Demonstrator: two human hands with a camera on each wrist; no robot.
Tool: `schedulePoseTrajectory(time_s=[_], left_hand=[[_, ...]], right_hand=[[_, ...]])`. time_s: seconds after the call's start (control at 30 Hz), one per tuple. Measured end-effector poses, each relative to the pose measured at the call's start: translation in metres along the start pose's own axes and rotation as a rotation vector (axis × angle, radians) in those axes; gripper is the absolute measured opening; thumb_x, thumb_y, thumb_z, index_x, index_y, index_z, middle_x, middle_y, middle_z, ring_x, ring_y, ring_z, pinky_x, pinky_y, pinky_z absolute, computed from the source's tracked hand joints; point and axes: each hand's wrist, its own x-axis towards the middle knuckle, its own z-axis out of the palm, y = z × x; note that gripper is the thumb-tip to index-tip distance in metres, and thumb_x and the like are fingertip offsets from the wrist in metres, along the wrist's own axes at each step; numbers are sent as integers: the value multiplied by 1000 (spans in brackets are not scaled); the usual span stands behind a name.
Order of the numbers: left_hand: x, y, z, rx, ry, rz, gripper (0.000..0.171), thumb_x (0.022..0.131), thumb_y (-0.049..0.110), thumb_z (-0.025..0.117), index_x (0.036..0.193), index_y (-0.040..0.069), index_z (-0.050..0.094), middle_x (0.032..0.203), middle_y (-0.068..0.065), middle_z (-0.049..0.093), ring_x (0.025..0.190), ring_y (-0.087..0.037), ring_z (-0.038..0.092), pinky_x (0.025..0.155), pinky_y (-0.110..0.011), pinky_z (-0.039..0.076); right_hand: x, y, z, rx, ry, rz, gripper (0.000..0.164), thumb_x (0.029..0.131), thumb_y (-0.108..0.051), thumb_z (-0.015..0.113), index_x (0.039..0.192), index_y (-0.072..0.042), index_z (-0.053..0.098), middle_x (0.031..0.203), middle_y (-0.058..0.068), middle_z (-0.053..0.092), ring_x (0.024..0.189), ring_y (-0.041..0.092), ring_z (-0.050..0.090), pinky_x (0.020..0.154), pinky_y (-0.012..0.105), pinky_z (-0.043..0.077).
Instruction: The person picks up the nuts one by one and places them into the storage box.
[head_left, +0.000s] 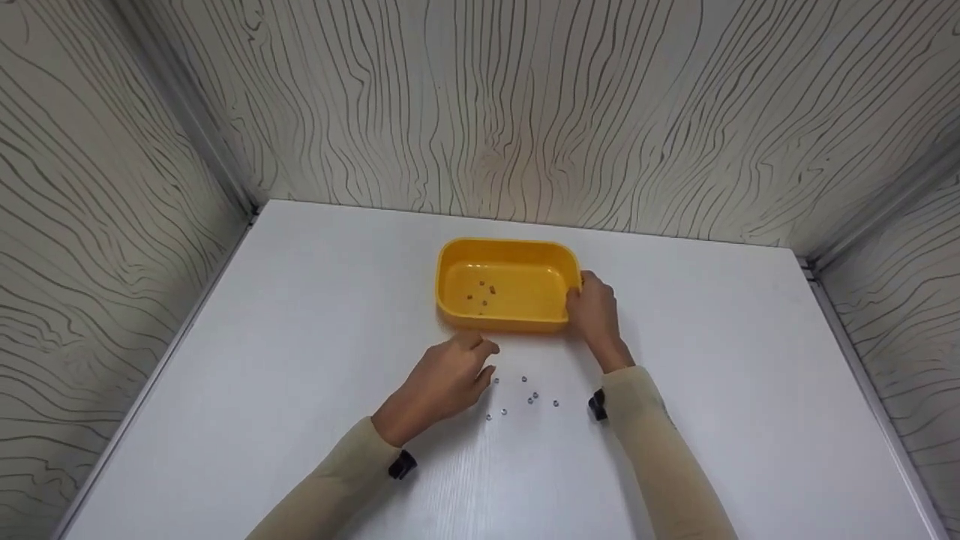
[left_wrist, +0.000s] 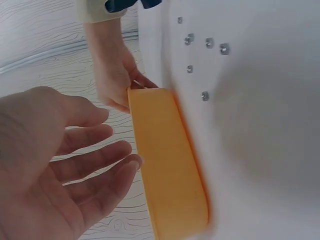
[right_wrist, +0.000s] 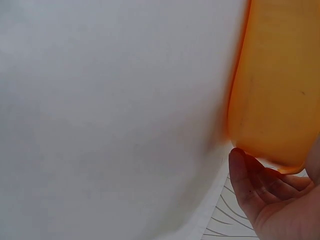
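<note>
Evidently a two-handed job, by bench notes from where I stand. Pale panels with a wood-grain line pattern close off the back and sides. White tabletop fills the space between them. Yellow box sits on it towards the back, upright, open side up, beyond both hands.

Right hand: gripping the box by its right end, thumb over the rim, fingers on the outside of the wall. Left hand: in front of the box's near wall, towards its left end; fingers loosely bent, thumb apart from forefinger, nothing seen between them. Contact with the box: cannot tell.

Black devices, one at each wrist.

Smallest items: seven loose pieces, shiny and metal-looking, scattered on the table in front of the box, the nearest just beside the left thumb. A few like pieces lie inside, towards the box's left end; exact count uncertain.

Judgement: step in hand appears to be steadying the box with the right while the left works among the pieces, with part of them inside. Next move would call for a fine fingertip pinch on one piece, box held firm.
</note>
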Motion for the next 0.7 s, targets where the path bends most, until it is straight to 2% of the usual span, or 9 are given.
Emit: schedulePoseTrajectory(time_s=[0.27,0.53,0.7], left_hand=[[-15,6,15,128,-10,99,21,99,20,71,115,8,75,108,-4,77,94,-18,73,79,-30,64],[-27,6,31,292,-11,222,17,98,16,70,112,9,77,102,-2,74,87,-17,65,72,-27,59],[-34,7,40,345,30,272,11,95,12,70,102,11,78,95,1,74,80,-15,64,65,-25,55]], right_hand=[[-1,0,0,15,8,-5,39,105,-6,50,141,7,55,123,21,70,99,28,64,92,41,55],[0,0,1,-31,7,15,41,105,-7,50,143,8,53,125,23,70,101,29,65,92,43,56],[0,-2,0,-10,-11,29,41,105,-8,49,144,7,52,126,22,69,101,28,64,95,42,56]])
